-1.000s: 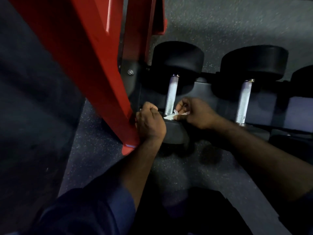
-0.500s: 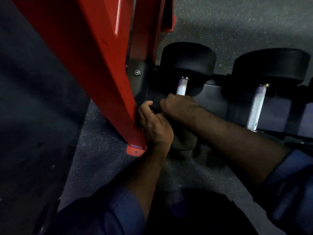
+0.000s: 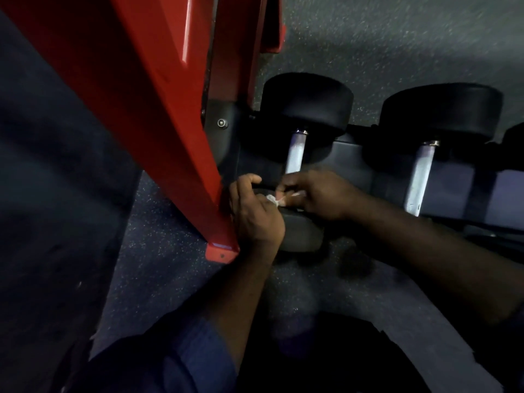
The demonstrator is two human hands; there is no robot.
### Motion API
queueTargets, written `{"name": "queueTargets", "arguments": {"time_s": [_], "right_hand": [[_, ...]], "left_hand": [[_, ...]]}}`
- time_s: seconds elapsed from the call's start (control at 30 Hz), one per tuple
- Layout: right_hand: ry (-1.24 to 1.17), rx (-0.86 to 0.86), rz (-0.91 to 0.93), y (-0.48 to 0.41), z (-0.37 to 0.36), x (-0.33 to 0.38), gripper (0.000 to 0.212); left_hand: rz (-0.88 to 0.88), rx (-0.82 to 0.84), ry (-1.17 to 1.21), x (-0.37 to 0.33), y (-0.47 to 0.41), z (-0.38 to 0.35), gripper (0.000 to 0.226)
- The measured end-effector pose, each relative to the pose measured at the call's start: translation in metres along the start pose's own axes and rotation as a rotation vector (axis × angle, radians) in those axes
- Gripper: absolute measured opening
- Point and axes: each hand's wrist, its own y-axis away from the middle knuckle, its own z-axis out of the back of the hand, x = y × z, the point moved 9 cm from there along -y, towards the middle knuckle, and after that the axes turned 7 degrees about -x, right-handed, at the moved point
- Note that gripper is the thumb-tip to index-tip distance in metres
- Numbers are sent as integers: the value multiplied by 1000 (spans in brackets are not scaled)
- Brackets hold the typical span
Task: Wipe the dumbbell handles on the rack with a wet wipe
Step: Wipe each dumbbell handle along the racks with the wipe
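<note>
Hands meet at the handle (image 3: pixel 295 154) base: left hand (image 3: pixel 255 214) grips the dumbbell head (image 3: pixel 300 235), apparently steadying it, while right hand (image 3: pixel 320 194) pinches the wipe (image 3: pixel 273 199) for rubbing.

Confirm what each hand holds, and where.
Right hand pinches the wet wipe at the near end of the left dumbbell handle. Left hand curls over that dumbbell's near head, at its top edge.

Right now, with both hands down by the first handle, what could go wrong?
The wet wipe looks bunched small in the right hand, so it may miss much of the first handle above it. The left hand sits close beside the red rack leg and could get scraped there.
</note>
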Motion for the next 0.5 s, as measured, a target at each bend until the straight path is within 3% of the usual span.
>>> {"name": "queueTargets", "arguments": {"time_s": [0.07,0.17,0.23,0.3,0.37,0.43,0.5], "right_hand": [[-186,-56,-140,22,3,-29,9],[-128,-326,-477,43,5,-79,10],[-396,-439,-700,43,-8,-98,15],[-584,-388,-733,21,-33,-104,14],[-577,-208,-728,4,-45,-89,12],[-613,-137,-692,-1,-38,-76,23],[-883,-57,-680,3,-39,-75,33]], "left_hand": [[19,2,-20,2,-2,-1,48],[11,-4,0,1,-1,0,48],[22,-5,11,0,-1,-1,48],[29,-8,8,1,-1,-1,44],[30,-6,15,3,0,-1,40],[32,-2,11,3,0,-2,38],[29,-4,-2,3,-1,-2,38]]}}
